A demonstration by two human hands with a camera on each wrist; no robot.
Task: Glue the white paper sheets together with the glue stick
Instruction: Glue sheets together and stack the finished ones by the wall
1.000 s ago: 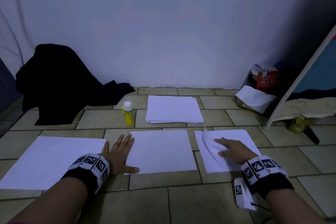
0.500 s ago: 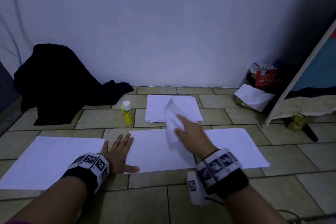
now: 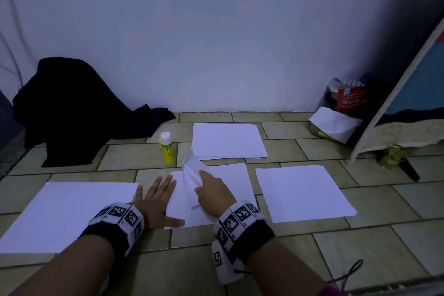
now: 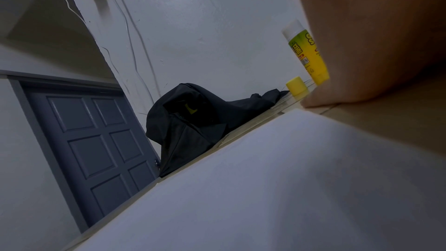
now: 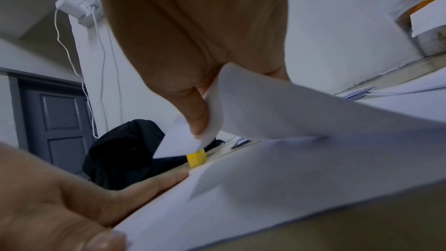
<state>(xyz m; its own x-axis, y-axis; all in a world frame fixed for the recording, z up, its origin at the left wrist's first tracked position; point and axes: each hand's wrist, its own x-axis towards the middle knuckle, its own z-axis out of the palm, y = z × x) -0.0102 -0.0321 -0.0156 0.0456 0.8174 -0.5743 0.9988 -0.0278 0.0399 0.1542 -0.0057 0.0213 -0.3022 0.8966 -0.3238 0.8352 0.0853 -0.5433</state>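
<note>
My right hand (image 3: 200, 179) pinches a curled white sheet (image 3: 189, 170) between thumb and fingers and holds it over the middle sheet (image 3: 230, 175) on the tiled floor. In the right wrist view the thumb (image 5: 198, 115) presses on the bent sheet (image 5: 301, 121). Fingers spread, my left hand (image 3: 156, 190) lies flat at the middle sheet's left edge, its thumb on the paper. The yellow glue stick (image 3: 167, 149) stands upright behind the hands. The left wrist view shows the glue stick (image 4: 306, 52) with a loose yellow cap (image 4: 296, 88) beside it.
More white sheets lie on the floor at left (image 3: 67, 214) and right (image 3: 302, 192), and a paper stack (image 3: 228, 139) sits near the wall. Dark clothing (image 3: 79, 113) is heaped at back left. A red box (image 3: 352, 98) and a leaning mattress (image 3: 413, 103) stand at right.
My right hand lifted a sheet off the right-hand pile and carried it left, now lower over the middle sheet. The left hand has stayed put.
</note>
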